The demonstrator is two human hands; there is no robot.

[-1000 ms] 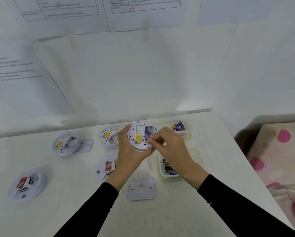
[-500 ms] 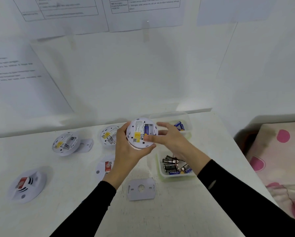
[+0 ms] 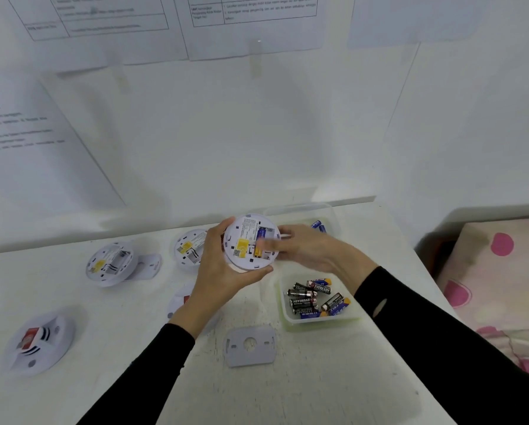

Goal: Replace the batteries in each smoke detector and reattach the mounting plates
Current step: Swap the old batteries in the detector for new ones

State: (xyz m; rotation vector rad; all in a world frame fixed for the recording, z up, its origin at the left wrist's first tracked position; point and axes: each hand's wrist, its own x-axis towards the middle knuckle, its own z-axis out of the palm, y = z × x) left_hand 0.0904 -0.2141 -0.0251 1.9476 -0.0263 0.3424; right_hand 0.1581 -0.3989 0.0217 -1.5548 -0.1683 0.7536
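White walls hung with printed sheets (image 3: 109, 13) back a white desk (image 3: 318, 378). At its far left a round smoke detector (image 3: 36, 342) lies back up, showing a red label. Farther back, a second detector (image 3: 109, 263) with an empty battery bay overlaps a loose mounting plate (image 3: 149, 265). A third detector (image 3: 189, 246) lies to the right of that, and a fourth detector (image 3: 178, 299) is mostly hidden under the left wrist. The left hand (image 3: 223, 271) grips the held detector (image 3: 244, 240) by its rim, lifted off the desk with its back toward the camera. A blue and yellow battery (image 3: 260, 243) sits in its bay. Nearer the camera, a grey plate (image 3: 251, 345) lies flat on the desk. The right hand (image 3: 312, 250), fingers stretched out and blurred, touches the right side of that bay. Just below it a clear tray (image 3: 318, 319) holds loose batteries (image 3: 312, 297), and a rear tray (image 3: 333, 219) holds blue ones. A pink-spotted bed (image 3: 502, 271) lies at the far right.
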